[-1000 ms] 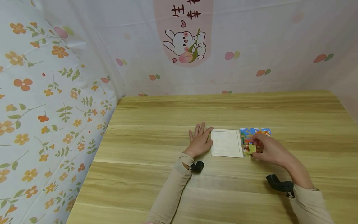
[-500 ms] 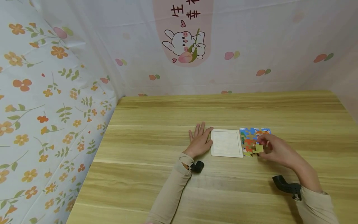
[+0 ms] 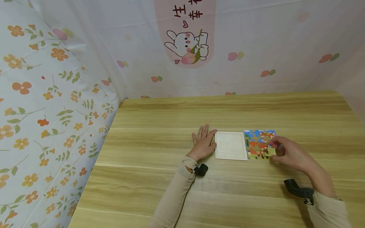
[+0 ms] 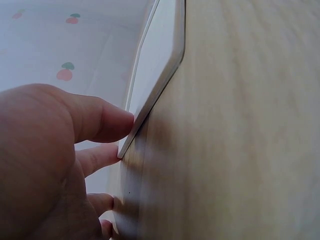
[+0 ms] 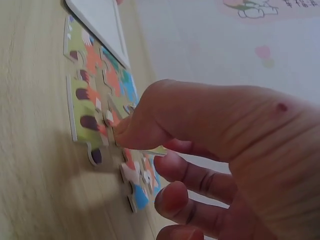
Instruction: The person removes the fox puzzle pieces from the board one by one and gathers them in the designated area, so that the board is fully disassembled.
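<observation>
In the head view, my left hand [image 3: 203,145] lies on the table with fingers spread. Its thumb and index finger touch the left edge of a white puzzle tray [image 3: 230,146], as the left wrist view also shows. Against the tray's right side lie several jigsaw pieces [image 3: 252,144] with an orange fox picture, loosely laid together with gaps. Over their lower right part, my right hand [image 3: 293,155] pinches a yellow-green jigsaw piece [image 3: 271,152] between thumb and fingers. From the right wrist, the thumb hides most of that piece.
The wood-grain table [image 3: 159,152] stretches around the tray on all sides. A patterned white cloth [image 3: 128,63] hangs along the back, and a floral cloth [image 3: 57,126] hangs at the left. Black camera mounts [image 3: 297,191] sit on both wrists.
My right hand has moved right across the loose jigsaw pieces, carrying the yellow-green piece and uncovering more of the fox picture. The left hand and the tray have stayed in place.
</observation>
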`<action>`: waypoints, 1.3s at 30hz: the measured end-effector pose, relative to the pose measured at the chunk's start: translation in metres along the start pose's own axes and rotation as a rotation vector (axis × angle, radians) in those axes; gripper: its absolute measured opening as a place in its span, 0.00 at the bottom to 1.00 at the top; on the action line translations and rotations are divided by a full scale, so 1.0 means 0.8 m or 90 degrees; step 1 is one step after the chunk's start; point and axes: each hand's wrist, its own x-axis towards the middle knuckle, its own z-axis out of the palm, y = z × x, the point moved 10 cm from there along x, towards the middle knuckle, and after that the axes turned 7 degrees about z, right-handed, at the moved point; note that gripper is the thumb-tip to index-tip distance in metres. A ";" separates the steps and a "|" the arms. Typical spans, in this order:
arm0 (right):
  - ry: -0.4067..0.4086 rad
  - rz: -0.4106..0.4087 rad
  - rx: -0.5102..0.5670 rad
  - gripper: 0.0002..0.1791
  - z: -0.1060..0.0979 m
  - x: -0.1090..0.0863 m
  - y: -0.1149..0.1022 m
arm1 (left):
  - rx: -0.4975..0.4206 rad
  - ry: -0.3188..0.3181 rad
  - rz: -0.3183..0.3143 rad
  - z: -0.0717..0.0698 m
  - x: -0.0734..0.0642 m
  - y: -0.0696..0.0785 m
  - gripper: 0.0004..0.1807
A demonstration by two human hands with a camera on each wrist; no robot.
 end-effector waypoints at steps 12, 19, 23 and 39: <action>-0.036 0.046 0.011 0.25 -0.003 -0.008 0.023 | -0.003 0.001 -0.001 -0.003 -0.002 0.002 0.29; -0.048 0.069 0.000 0.25 -0.004 -0.013 0.034 | -0.002 0.001 0.001 -0.002 0.000 0.001 0.29; -0.044 0.061 0.004 0.26 -0.005 -0.016 0.037 | -0.004 0.000 0.003 -0.002 0.000 0.001 0.29; -0.038 0.053 -0.006 0.24 0.001 -0.021 0.042 | -0.003 -0.001 -0.001 0.000 0.000 -0.001 0.29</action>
